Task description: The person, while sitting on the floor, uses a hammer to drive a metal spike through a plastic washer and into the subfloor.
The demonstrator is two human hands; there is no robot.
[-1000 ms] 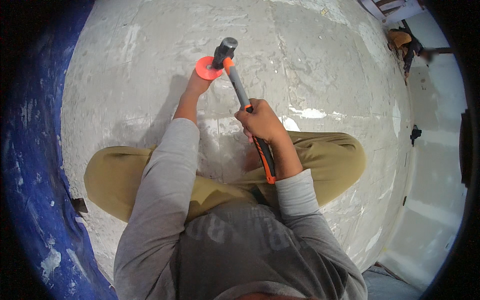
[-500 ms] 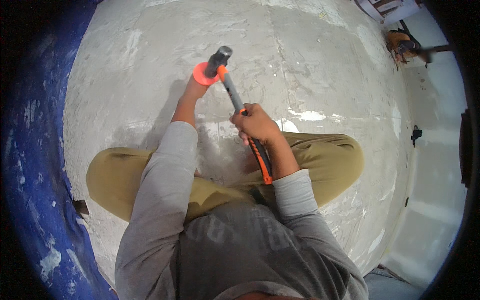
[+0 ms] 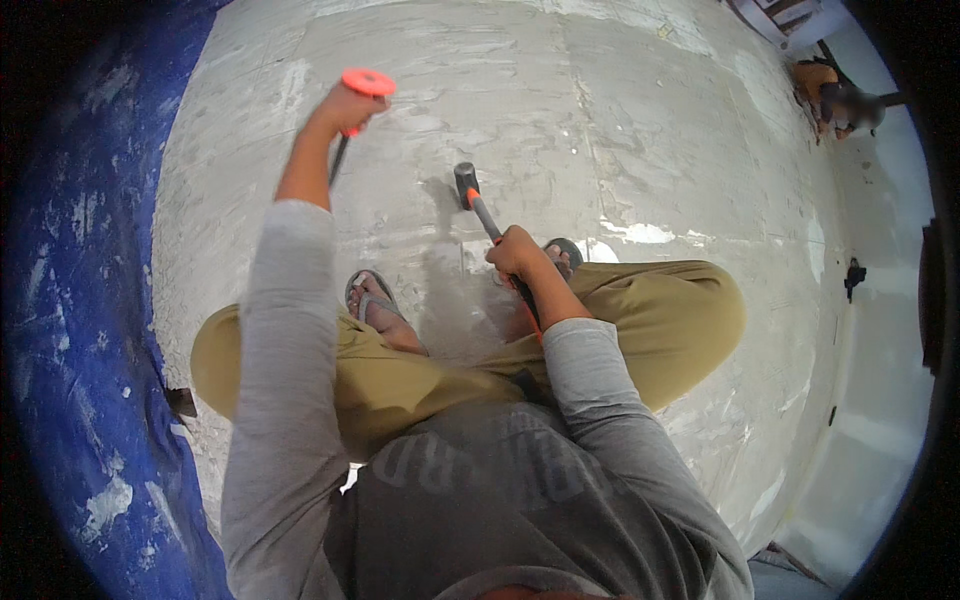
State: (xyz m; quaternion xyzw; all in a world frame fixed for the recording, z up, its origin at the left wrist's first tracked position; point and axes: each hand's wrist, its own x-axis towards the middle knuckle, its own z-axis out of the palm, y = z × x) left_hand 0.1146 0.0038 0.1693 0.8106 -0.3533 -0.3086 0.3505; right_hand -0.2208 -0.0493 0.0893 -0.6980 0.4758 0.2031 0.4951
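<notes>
My left hand point(image 3: 345, 106) is closed around a chisel, lifted above the floor at the far left. The chisel's round orange hand guard point(image 3: 368, 82) shows above my fist, and its dark shaft point(image 3: 339, 158) points down toward me. In my right hand point(image 3: 518, 252) is a short-handled club hammer point(image 3: 466, 184), gripped partway along its grey and orange handle. The hammer's dark head points away from me over the floor, apart from the chisel. The chisel's tip is hidden behind my left forearm.
Rough pale residue coats the grey floor point(image 3: 480, 110). My sandalled feet point(image 3: 378, 305) are between my bent knees. A blue tarp point(image 3: 85, 300) hangs along the left, and a pale wall point(image 3: 880, 380) stands at right. Another person point(image 3: 830, 98) is at the far right.
My left hand has swung left and farther out with the chisel, away from the hammer head. My right hand has shifted slightly right, and the hammer head has dropped nearer to me.
</notes>
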